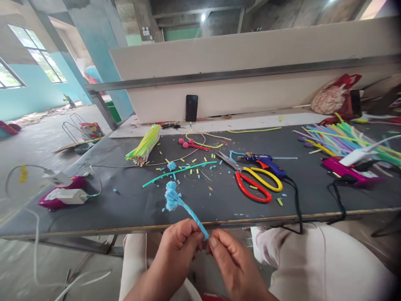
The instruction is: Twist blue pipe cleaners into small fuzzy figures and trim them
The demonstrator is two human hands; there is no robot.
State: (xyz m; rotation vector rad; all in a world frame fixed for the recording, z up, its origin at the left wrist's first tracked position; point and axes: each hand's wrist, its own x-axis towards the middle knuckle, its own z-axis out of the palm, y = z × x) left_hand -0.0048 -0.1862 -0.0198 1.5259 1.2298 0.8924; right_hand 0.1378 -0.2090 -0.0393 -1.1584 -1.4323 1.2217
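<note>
Blue chenille-stem flower (171, 196) slants forward-left from the grip, left hand (179, 244) nearer its head, fingers pinched shut on the stem, right hand (231, 258) pinching the tail end.

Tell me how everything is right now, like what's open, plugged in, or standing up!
Phone: propped upright, screen dark.
Scissors: lying down, handles apart.
Glue gun: lying on its side.
Left power strip: white plugs in.
Right power strip: plugged into.
Blue fuzzy flower: held by its stem.
Left hand: closed on the stem.
Right hand: pinching the stem's end.
</note>
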